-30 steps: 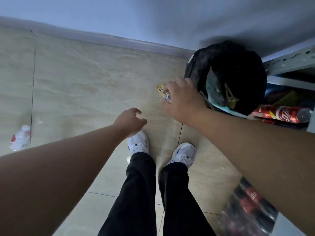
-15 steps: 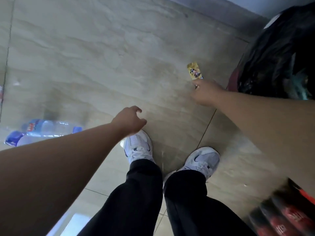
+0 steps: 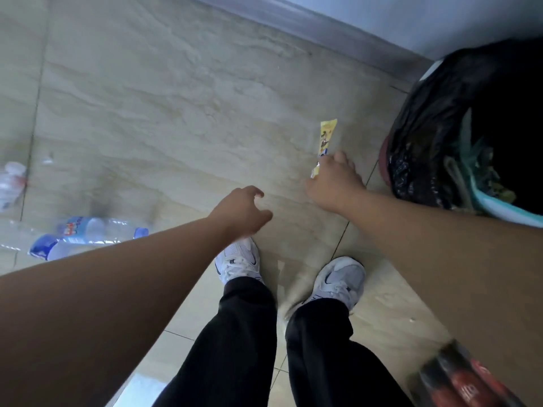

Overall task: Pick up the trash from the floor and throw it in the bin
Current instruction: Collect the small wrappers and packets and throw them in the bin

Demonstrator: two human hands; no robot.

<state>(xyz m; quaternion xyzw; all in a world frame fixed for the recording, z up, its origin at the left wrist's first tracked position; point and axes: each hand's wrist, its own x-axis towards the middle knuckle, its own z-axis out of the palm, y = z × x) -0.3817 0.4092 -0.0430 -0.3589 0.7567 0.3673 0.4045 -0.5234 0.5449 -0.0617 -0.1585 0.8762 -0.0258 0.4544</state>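
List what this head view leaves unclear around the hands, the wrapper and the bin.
- Yellow wrapper: its near end is covered by the right hand, so the grip cannot be confirmed.
- Bin: cut off by the right edge; its inside is too dark to read.
- Bottles on the floor: motion-blurred, labels unreadable.
- Left hand: loosely curled, seemingly empty.

Bin (image 3: 440,136) cut off by the right edge. Lower end of yellow wrapper (image 3: 326,139) hidden under right hand (image 3: 335,183). Bottles (image 3: 85,236) at left too blurred to read.

Dim, soft indoor light, motion blur smearing the bottles (image 3: 88,235) at left (edges bowed by the wide lens).
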